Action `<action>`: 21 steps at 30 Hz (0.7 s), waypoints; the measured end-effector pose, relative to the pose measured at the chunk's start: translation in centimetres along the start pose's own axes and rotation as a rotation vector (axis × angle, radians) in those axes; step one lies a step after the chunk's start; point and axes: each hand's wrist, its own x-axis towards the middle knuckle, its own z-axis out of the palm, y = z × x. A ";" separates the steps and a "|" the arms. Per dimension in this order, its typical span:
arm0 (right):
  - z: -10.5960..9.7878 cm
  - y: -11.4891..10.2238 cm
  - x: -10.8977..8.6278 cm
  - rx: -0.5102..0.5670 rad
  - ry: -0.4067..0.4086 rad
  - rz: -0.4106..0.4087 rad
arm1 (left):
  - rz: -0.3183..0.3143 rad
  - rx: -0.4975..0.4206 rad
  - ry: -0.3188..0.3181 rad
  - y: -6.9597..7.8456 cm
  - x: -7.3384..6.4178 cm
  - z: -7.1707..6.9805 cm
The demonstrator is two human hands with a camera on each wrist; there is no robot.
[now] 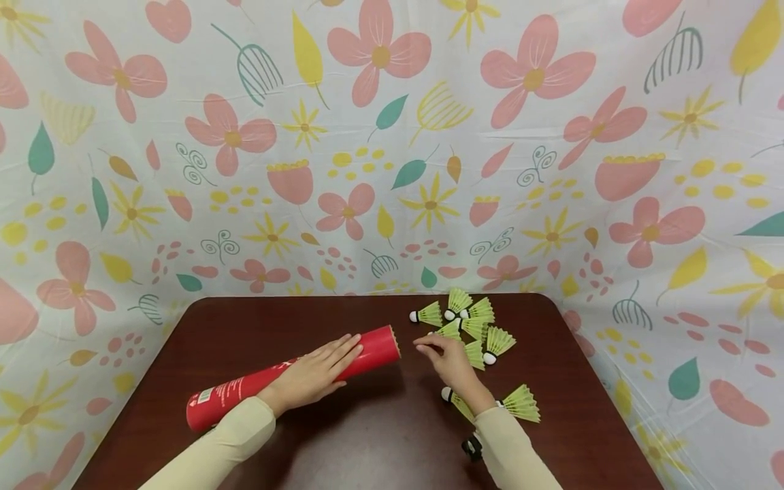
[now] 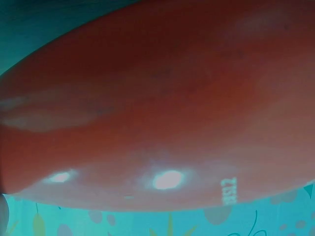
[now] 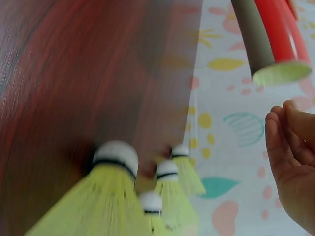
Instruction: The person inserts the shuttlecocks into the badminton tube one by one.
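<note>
A long red shuttlecock tube (image 1: 235, 395) lies slantwise over the table, its open end pointing right. My left hand (image 1: 315, 373) grips it from above, fingers across the top and thumb on the near side. The red tube wall (image 2: 162, 123) fills the left wrist view. Inside the mouth (image 3: 283, 73), a yellow-green ring shows in the right wrist view. Just off that mouth is my right hand (image 1: 453, 364), its thumb and fingertips close together with nothing visible between them. Yellow shuttlecocks (image 1: 499, 342) with white heads lie beyond and beside it.
Several shuttlecocks cluster at the table's back right. Nearer, a shuttlecock (image 1: 520, 405) and another (image 1: 456, 401) lie by the right forearm, partly covered by it. A flowered cloth (image 1: 380, 170) hangs behind the brown table (image 1: 355, 449).
</note>
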 end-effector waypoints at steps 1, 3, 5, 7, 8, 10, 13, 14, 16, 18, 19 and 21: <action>-0.4 0.3 0.0 -0.011 0.009 0.011 | 0.000 -0.003 0.004 0.0 0.0 0.0; -1.2 0.8 -0.2 -0.033 0.019 0.042 | 0.002 -0.008 0.010 -0.1 -0.1 -0.1; -2.1 1.4 -0.3 -0.046 0.025 0.068 | 0.002 -0.011 0.011 -0.1 -0.2 -0.2; -3.0 2.1 -0.6 -0.065 0.036 0.084 | 0.000 -0.015 0.012 -0.1 -0.3 -0.1; -3.5 2.5 -0.8 -0.071 0.038 0.094 | -0.001 -0.014 0.010 -0.1 -0.3 -0.1; -4.4 3.3 -1.1 -0.097 0.047 0.112 | -0.005 -0.015 0.006 -0.2 -0.4 -0.1; -5.8 4.2 -1.6 -0.129 0.055 0.154 | -0.008 -0.023 0.007 -0.2 -0.5 -0.1; -6.2 4.4 -1.8 -0.139 0.057 0.170 | -0.009 -0.024 0.006 -0.2 -0.6 -0.1; -7.0 4.8 -2.1 -0.158 0.059 0.205 | -0.010 -0.026 0.004 -0.2 -0.6 -0.1; -7.5 5.2 -2.3 -0.177 0.059 0.232 | -0.014 -0.018 -0.003 -0.2 -0.7 -0.1; -7.7 5.3 -2.4 -0.189 0.056 0.239 | -0.017 -0.017 -0.003 -0.2 -0.8 -0.1; -7.9 5.7 -2.5 -0.206 0.046 0.269 | -0.020 -0.014 -0.005 -0.3 -0.9 0.0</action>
